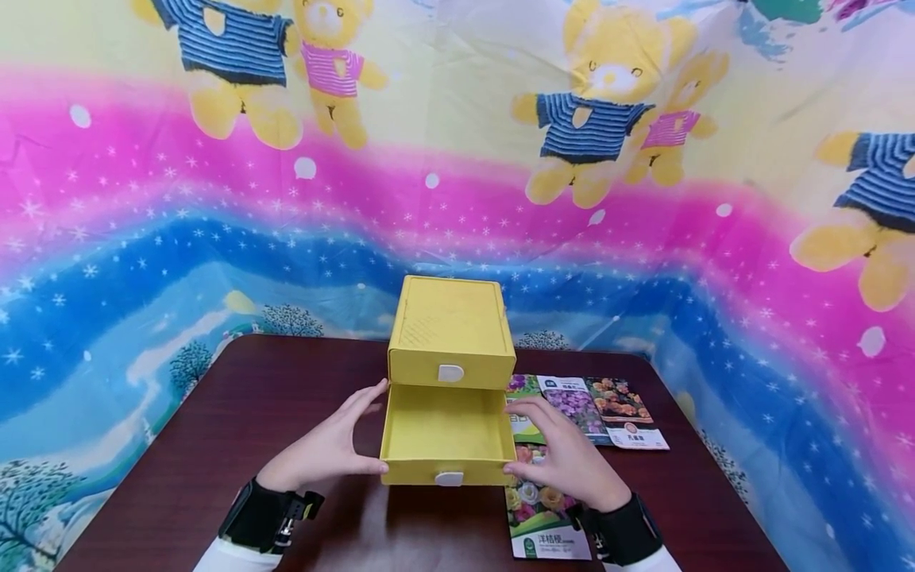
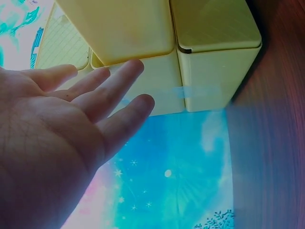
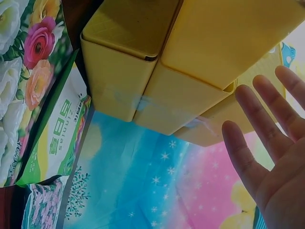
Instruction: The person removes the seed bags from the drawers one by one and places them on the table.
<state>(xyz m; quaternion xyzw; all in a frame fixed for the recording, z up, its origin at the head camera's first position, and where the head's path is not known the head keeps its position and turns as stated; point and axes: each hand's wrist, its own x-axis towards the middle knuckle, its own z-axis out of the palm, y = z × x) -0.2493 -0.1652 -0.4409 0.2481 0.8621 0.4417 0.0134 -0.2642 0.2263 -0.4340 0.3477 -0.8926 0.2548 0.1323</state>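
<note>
A yellow drawer box (image 1: 453,318) stands in the middle of the table, its top drawer front closed with a white pull tab (image 1: 450,372). Below that, a yellow drawer (image 1: 448,429) is pulled out toward me, and its bare floor shows. My left hand (image 1: 322,446) is at the drawer's left side, thumb by the front corner and fingers extended. My right hand (image 1: 572,457) mirrors it on the right, thumb by the other corner. Both wrist views show straight, spread fingers beside the box. A further tier (image 2: 217,71) lies under the pulled-out drawer in the left wrist view.
Several flower seed packets lie right of the box: one with roses (image 1: 549,516) partly beneath my right hand, one with orange flowers (image 1: 629,413) farther back. The dark red-brown table (image 1: 236,413) extends to the left. A printed cloth with teddy bears (image 1: 429,206) hangs behind.
</note>
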